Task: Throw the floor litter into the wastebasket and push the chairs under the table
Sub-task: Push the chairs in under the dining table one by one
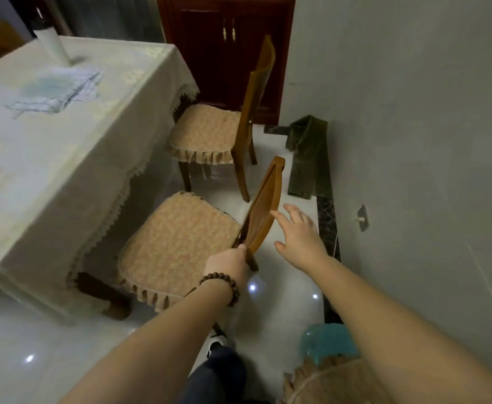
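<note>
A wooden chair (177, 243) with a peach frilled cushion stands beside the table (64, 158), its seat front partly under the hanging cloth. My left hand (228, 262) grips the near lower end of its curved backrest (265, 202). Just right of the backrest, my right hand (298, 234) hovers with its fingers spread, not touching the wood. Further back, a second matching chair (207, 132) also sits partly under the table edge. No wastebasket is in view.
A dark red cabinet (224, 53) stands at the back. A green cloth (306, 153) lies on the floor by the grey wall (414, 112). A teal stool (326, 339) and a woven item are at the lower right. A paper roll and folded cloth lie on the table.
</note>
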